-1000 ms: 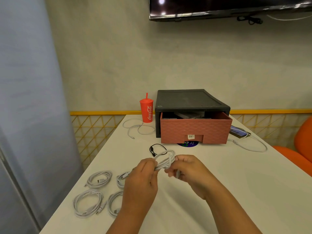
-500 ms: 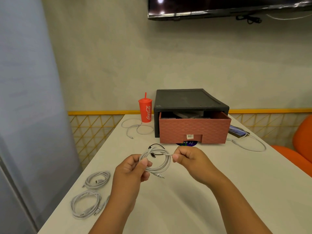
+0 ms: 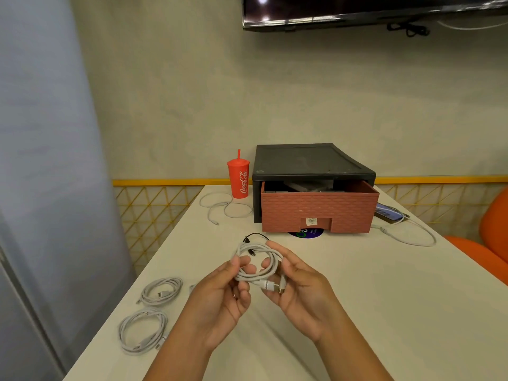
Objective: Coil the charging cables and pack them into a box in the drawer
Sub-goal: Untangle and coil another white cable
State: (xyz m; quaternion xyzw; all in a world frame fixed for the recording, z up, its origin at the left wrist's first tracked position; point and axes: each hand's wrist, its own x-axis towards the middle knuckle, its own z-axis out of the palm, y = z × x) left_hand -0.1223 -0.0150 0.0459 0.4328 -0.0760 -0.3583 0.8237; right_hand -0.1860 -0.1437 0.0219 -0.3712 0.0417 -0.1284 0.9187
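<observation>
A white charging cable (image 3: pixel 257 273) is looped into a coil between both hands above the table. My left hand (image 3: pixel 222 295) pinches the coil's left side. My right hand (image 3: pixel 299 290) holds its right side, with the plug end lying across the fingers. Two coiled white cables (image 3: pixel 162 291) (image 3: pixel 143 329) lie on the table at the left. A loose white cable (image 3: pixel 225 207) lies by the red cup. A small black cable (image 3: pixel 255 237) lies behind the hands. The brick-patterned drawer (image 3: pixel 319 211) stands partly pulled out of its black case (image 3: pixel 310 160); things lie inside, unclear.
A red Coca-Cola cup (image 3: pixel 238 178) with a straw stands left of the case. A phone (image 3: pixel 387 211) with a white cable (image 3: pixel 412 235) lies right of the drawer. An orange chair (image 3: pixel 489 243) is at the right. The white table (image 3: pixel 384 298) has its edge near the left cables.
The hands have drawn closer together and the coil is tighter. The plug end now lies in my right hand. The view has shifted slightly.
</observation>
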